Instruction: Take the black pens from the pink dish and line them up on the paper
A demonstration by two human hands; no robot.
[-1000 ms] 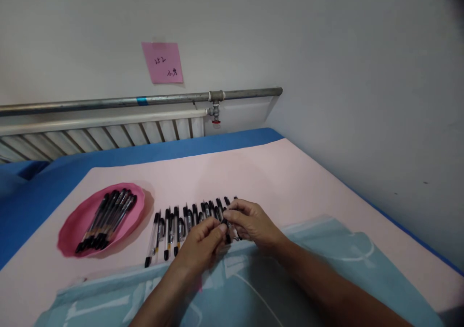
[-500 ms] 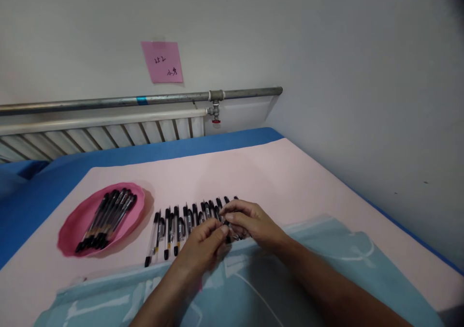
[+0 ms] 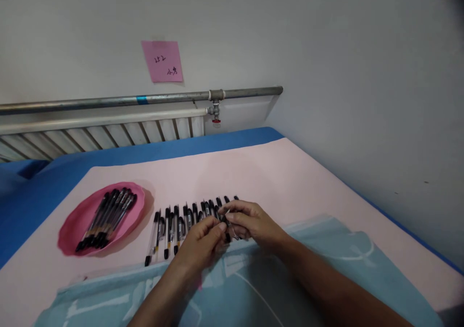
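Observation:
My left hand (image 3: 203, 239) and my right hand (image 3: 253, 220) meet over the right end of a row of pens. Between their fingertips is a small dark pen part (image 3: 225, 217) with a light tip, mostly covered by the fingers. Both hands pinch it. Along the row lie clear pen barrels (image 3: 166, 237) with black ends, and shorter black caps (image 3: 181, 228) lie among them. My hands hide some of the row's right side.
On the left, a pink scalloped dish (image 3: 67, 225) holds several black-capped pens (image 3: 108, 215). A pale pink cover (image 3: 308, 182) lies over the blue table surface (image 3: 217, 141). Light blue cloth (image 3: 344, 254) spreads along the near edge. A radiator (image 3: 145, 132) and a pipe (image 3: 174, 98) run behind.
My fingers have shifted slightly around the small part, and its light tip shows more now. The pens and dish have stayed put.

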